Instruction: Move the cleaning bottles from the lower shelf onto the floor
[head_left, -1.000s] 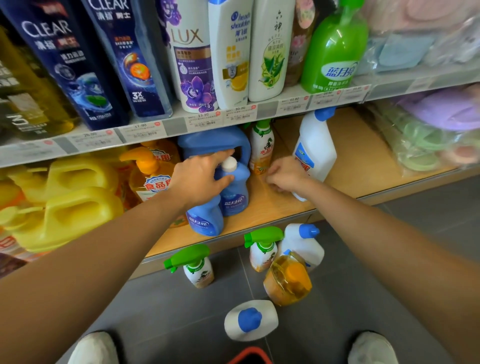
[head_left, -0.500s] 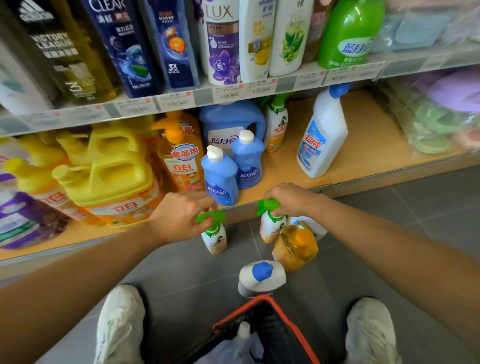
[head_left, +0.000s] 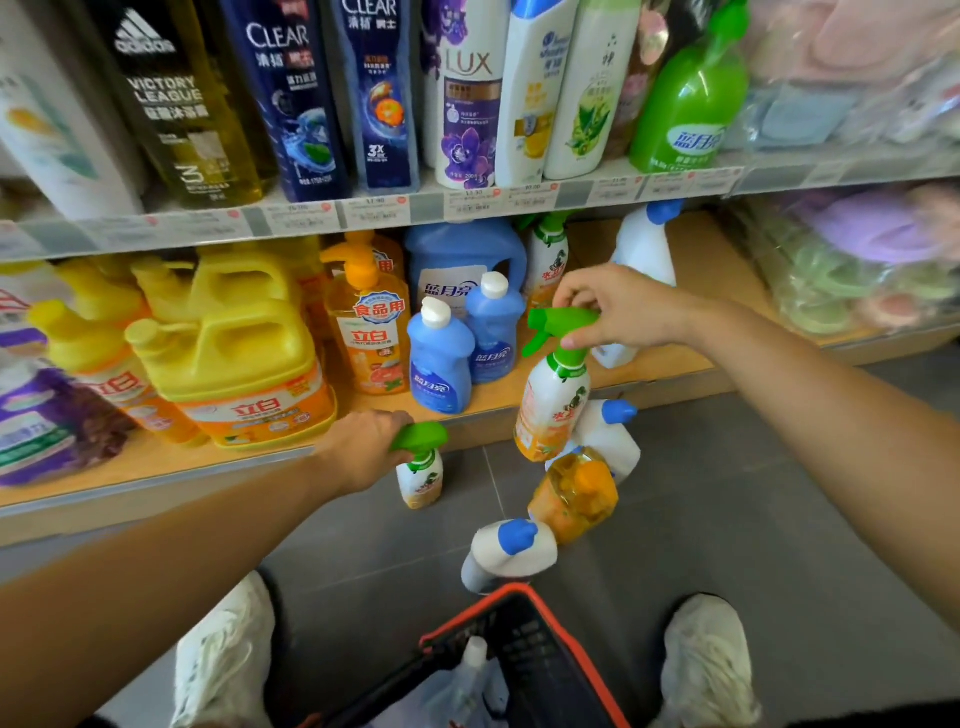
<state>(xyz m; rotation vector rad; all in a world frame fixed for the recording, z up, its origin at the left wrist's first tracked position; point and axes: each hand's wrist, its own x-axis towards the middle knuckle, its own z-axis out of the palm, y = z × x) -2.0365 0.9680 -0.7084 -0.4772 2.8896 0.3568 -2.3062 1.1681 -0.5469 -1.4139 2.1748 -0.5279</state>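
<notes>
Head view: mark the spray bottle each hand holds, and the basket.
Right-hand spray bottle (head_left: 553, 400), head view, white body.
Left-hand spray bottle (head_left: 421, 480), head view, lower body.
Basket (head_left: 498, 594), head view, orange rim.

Spray bottle (head_left: 553, 395): green trigger, white body, orange base. Jug (head_left: 234, 364): yellow, orange label. Small bottle (head_left: 440, 358): blue, white cap. Floor (head_left: 753, 519): grey. Basket (head_left: 530, 654): black, red-orange rim.

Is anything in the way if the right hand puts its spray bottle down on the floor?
Yes. Just below and beside the spray bottle that the right hand holds, a white bottle with a blue cap and an orange bottle stand close together on the floor. There is bare floor further right.
</notes>
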